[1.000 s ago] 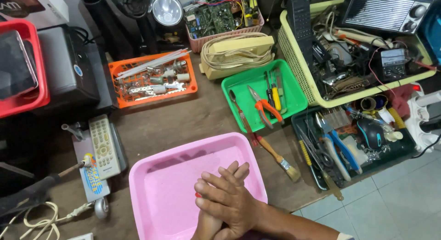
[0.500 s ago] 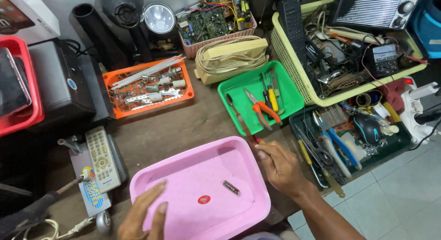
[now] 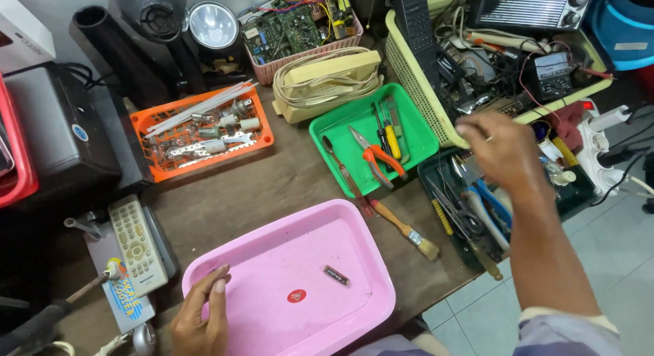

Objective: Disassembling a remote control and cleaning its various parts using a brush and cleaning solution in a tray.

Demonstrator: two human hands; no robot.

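Head view: the right hand (image 3: 501, 151) has lifted off the pink tray (image 3: 225, 260) since a moment ago and now hovers over the yellow basket (image 3: 409, 76), fingers loosely curled, holding nothing I can make out. The left hand (image 3: 201, 318) stays on the tray's near rim, fingers flat. A small battery (image 3: 336, 275) lies inside the tray. A green tray (image 3: 334, 134) with pliers (image 3: 373, 157) and a paintbrush (image 3: 405, 230) crowd the worktop (image 3: 225, 196) between.

The pink tray (image 3: 381, 288) is smooth, slightly glossy plastic, and the green tray (image 3: 327, 134) and the latticed orange basket (image 3: 262, 134) look like plastic too. The surface (image 3: 252, 192) is matt brown wood, dull and worn. The pliers (image 3: 373, 155) have bare metal jaws and orange plastic handles, and the brush (image 3: 409, 232) has a wooden handle with a shiny metal band.
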